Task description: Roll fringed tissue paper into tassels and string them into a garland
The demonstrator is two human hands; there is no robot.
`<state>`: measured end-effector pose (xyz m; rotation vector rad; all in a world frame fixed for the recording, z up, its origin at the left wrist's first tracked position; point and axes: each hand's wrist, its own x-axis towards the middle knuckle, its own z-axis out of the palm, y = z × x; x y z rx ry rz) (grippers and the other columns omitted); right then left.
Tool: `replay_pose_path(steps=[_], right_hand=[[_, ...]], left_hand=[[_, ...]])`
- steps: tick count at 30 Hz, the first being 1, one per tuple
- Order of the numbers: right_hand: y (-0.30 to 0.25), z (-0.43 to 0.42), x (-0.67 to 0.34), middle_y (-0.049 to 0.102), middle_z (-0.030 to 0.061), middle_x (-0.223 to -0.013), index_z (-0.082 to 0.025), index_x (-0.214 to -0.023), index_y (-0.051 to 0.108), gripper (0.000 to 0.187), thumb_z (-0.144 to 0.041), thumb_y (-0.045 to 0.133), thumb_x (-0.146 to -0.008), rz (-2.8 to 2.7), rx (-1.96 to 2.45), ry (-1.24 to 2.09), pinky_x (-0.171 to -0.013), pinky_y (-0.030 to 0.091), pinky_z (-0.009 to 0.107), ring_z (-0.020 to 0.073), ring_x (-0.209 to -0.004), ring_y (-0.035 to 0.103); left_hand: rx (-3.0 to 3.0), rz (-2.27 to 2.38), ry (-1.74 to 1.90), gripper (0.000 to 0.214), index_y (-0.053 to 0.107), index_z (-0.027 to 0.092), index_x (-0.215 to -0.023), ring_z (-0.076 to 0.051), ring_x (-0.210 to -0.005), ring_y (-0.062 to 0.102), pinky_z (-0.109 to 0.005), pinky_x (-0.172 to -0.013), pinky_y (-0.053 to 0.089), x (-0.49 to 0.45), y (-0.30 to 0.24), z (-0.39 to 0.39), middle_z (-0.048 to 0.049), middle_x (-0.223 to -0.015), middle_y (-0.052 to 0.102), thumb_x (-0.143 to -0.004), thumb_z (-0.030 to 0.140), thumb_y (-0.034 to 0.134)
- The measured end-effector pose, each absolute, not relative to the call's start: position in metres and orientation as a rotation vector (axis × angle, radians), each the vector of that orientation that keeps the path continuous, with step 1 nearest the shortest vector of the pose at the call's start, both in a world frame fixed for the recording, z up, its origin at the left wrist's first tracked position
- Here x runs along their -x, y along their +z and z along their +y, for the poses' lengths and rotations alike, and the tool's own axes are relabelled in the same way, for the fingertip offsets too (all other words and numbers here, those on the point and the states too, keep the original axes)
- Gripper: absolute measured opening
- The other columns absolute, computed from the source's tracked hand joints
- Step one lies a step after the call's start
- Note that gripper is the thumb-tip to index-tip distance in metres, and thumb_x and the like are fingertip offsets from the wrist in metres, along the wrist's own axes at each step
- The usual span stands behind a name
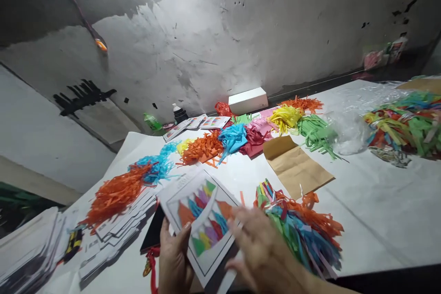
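My left hand [175, 257] is closed on the lower left edge of a printed card [206, 220], thumb on its face. The card is tilted and pictures a colourful tassel garland. Over the card's right edge is my right hand [265, 248], blurred, with its thumb and fingers apart; whether it touches the card is unclear. A white strip [226, 281] shows below the card, between the hands. Close by on the right lies a bundle of multicoloured paper tassels [303, 229]. Behind it rests a brown paper envelope [296, 167].
Stacks of printed cards [117, 234] and an orange tassel bundle [117, 193] lie left. Coloured tassel bundles [234, 138] line the back, near a white box [248, 100]. Clear plastic [349, 131] and mixed tassels [409, 121] are at right. A yellow-black cutter [73, 244] lies far left.
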<state>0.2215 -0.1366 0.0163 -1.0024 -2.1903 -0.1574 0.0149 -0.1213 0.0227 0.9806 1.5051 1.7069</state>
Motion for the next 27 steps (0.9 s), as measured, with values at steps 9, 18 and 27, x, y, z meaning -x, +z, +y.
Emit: replay_pose_path(steps=[9, 18, 27], right_hand=[[-0.07, -0.146, -0.293, 0.046, 0.0214, -0.153, -0.029, -0.149, 0.047, 0.108, -0.048, 0.094, -0.054, -2.171, 1.534, -0.265, -0.097, 0.034, 0.082, 0.0566, -0.135, 0.041], [-0.054, -0.138, -0.352, 0.046, 0.0099, -0.155, -0.031, -0.152, 0.043, 0.073, -0.004, 0.046, -0.084, -2.17, 1.217, 0.099, -0.092, 0.061, 0.04, 0.0269, -0.124, 0.063], [-0.025, -0.156, -0.336, 0.057, 0.0108, -0.144, -0.031, -0.134, 0.063, 0.067, 0.003, 0.057, -0.076, -2.511, 0.774, 0.142, -0.085, 0.061, 0.032, 0.0266, -0.117, 0.068]], left_hand=[[-2.373, 1.851, 0.801, 0.07, 0.041, 0.03, -0.151, -0.045, -0.153, 0.014, -0.073, -0.115, 0.023, -0.006, -0.038, -0.141, -0.0137, -0.168, 0.022, -0.086, 0.023, 0.066], [-2.753, 1.775, 0.785, 0.04, 0.068, 0.015, -0.124, -0.035, -0.122, 0.064, -0.054, -0.1, 0.056, -0.025, -0.031, -0.137, -0.0187, -0.128, 0.07, -0.089, 0.009, 0.05], [-2.379, 1.754, 1.142, 0.036, 0.067, 0.019, -0.12, -0.029, -0.112, 0.068, -0.048, -0.095, 0.057, -0.08, 0.005, -0.129, -0.0123, -0.119, 0.073, -0.088, 0.01, 0.054]])
